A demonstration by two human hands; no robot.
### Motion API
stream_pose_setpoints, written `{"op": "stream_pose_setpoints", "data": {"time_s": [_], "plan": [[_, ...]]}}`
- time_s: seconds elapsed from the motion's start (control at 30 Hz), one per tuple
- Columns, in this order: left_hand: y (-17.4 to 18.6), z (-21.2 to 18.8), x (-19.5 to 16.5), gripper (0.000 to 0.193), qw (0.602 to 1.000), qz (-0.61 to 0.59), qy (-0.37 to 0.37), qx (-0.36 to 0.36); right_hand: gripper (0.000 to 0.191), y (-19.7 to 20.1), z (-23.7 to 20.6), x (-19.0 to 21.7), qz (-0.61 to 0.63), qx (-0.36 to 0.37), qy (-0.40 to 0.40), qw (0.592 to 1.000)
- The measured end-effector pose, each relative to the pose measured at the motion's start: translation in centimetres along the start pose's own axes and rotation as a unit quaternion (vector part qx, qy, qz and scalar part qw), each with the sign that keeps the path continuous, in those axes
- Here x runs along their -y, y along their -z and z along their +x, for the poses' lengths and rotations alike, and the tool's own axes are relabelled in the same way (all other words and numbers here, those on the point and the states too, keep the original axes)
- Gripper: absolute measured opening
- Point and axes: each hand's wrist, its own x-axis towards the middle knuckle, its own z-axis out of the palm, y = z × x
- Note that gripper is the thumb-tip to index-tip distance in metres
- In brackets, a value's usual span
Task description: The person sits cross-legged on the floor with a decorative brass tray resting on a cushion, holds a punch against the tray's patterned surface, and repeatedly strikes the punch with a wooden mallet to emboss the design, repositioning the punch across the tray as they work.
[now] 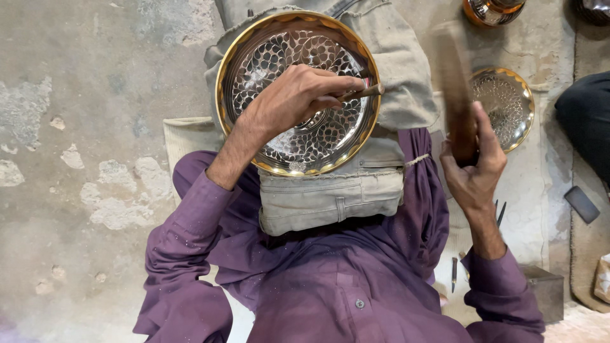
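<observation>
Engraving step, I judged. Left hand [289,101] pinched chisel [362,93] on brass-rimmed engraved plate [298,92], plate resting on folded cloth pad [330,194] over lap. Right hand [473,168] gripped raised wooden mallet [454,95], blurred. Next needed square strike on chisel head.

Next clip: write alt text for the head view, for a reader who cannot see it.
Seen from above, a person in a purple shirt holds a thin chisel in the left hand over an engraved, gold-rimmed metal plate resting on folded grey cloth. The right hand grips a blurred wooden mallet; a smaller engraved plate lies on the floor alongside.
</observation>
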Motion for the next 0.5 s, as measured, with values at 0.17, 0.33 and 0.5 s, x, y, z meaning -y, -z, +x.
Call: {"op": "stream_pose_setpoints", "data": {"time_s": [0.17,0.33,0.5], "plan": [[-1.2,-0.6,0.6,0.045,0.999,0.017,0.014,-0.029,0.077,0.8,1.0,-1.3,-0.168,0.029,0.085,0.982],[-3.1,-1.8,0.8,0.039,0.988,0.019,0.118,-0.093,0.063,1.0,4.0,-0.8,-0.201,0.059,0.115,0.971],[-5.4,-2.5,0.0,0.037,0.960,0.032,0.143,-0.237,0.061,3.5,8.8,2.7,-0.293,0.069,0.191,0.934]]}}
